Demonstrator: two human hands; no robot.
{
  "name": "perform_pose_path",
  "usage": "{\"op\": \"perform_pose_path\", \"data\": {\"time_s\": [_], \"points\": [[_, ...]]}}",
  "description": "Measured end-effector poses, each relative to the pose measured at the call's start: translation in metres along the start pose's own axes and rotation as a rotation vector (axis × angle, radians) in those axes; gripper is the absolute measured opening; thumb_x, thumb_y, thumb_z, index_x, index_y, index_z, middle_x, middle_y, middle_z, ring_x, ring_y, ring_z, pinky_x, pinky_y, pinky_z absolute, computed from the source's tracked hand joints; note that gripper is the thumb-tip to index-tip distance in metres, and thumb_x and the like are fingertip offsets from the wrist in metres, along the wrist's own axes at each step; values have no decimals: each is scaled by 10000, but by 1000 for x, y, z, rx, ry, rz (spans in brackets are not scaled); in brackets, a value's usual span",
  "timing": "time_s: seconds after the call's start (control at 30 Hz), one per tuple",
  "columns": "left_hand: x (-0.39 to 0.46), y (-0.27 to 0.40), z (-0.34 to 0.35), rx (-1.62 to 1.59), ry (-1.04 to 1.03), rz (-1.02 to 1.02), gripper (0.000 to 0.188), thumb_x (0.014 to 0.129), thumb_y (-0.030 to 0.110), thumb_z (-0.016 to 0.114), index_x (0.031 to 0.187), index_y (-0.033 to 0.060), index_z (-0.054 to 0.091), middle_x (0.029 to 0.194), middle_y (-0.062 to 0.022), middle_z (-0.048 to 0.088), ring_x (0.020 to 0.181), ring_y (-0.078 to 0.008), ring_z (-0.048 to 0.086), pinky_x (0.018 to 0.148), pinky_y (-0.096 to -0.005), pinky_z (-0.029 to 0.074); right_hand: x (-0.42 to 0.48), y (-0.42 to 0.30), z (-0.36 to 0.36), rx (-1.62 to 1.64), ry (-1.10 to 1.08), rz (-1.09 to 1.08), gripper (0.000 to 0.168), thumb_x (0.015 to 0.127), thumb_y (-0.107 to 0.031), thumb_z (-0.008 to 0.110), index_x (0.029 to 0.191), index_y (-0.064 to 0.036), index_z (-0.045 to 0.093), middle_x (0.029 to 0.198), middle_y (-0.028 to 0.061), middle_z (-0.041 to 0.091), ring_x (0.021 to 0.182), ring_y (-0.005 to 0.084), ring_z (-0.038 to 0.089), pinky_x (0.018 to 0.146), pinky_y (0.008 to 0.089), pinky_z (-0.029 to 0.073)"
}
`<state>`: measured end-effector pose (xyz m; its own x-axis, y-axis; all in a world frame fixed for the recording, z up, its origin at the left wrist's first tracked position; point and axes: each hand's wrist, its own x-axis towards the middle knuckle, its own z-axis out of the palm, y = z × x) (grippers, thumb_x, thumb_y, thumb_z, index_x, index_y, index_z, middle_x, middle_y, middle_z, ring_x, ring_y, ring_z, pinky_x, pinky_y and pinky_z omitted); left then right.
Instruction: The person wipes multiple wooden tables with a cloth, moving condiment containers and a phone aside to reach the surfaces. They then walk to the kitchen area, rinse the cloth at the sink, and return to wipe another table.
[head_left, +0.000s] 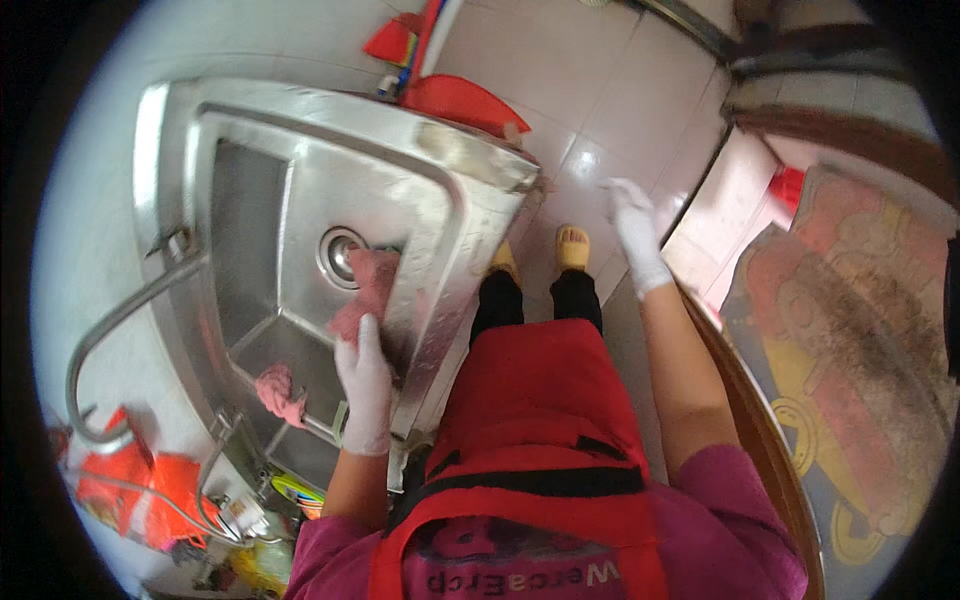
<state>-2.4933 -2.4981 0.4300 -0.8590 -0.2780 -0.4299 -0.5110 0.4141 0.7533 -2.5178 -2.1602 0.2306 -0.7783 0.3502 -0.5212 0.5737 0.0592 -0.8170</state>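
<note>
A thin white glove covers each hand. My left hand (364, 390) is over the near side of a stainless steel sink (480, 247), thumb and fingers closed on a pink cloth (373, 281). The cloth hangs into the basin beside the round drain (341, 257). A second pink cloth (279, 394) is bunched on the divider between the two basins, near that hand. My right hand (634, 221) is held out over the tiled floor to the right of the sink, fingers partly bent, with nothing visible in it.
A curved grey faucet (112, 322) rises at the sink's left edge. Orange-red bags (161, 495) and hoses lie at the lower left. A red dustpan (465, 101) stands behind the sink's corner. A worn, patterned mat (862, 345) lies at the right, past a brown curved edge.
</note>
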Motion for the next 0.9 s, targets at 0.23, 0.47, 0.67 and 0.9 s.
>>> {"op": "perform_pose_path", "data": {"time_s": [0.23,0.47,0.67,0.9], "points": [[-8,-2,13,124,282,-38,321,959,199,450,1176,-16,548,1151,-73,555,1046,-157,510,912,-280,387,77,118,148,-420,-443,100,362,852,-361,508,1000,-56,633,1028,183,626,970,354,584,847,385,464],[-13,2,5,87,256,-205,313,958,173,417,1194,-21,484,1159,-110,534,1051,-207,512,926,-323,391,93,164,281,-20,-350,-41,367,844,-364,513,961,-43,646,993,166,635,936,334,584,810,405,467],[-10,10,5,118,239,-253,229,954,158,423,1091,1,517,1032,-92,560,938,-190,532,840,-325,429,116,151,315,12,-391,-19,279,842,-272,532,940,-39,650,933,120,631,874,259,570,769,357,462],[-22,5,-3,49,211,-240,171,949,140,430,970,26,556,884,-72,590,807,-171,555,740,-329,474,112,139,288,55,-462,38,181,840,-164,554,916,-34,655,864,66,627,801,171,554,722,302,457]]}}
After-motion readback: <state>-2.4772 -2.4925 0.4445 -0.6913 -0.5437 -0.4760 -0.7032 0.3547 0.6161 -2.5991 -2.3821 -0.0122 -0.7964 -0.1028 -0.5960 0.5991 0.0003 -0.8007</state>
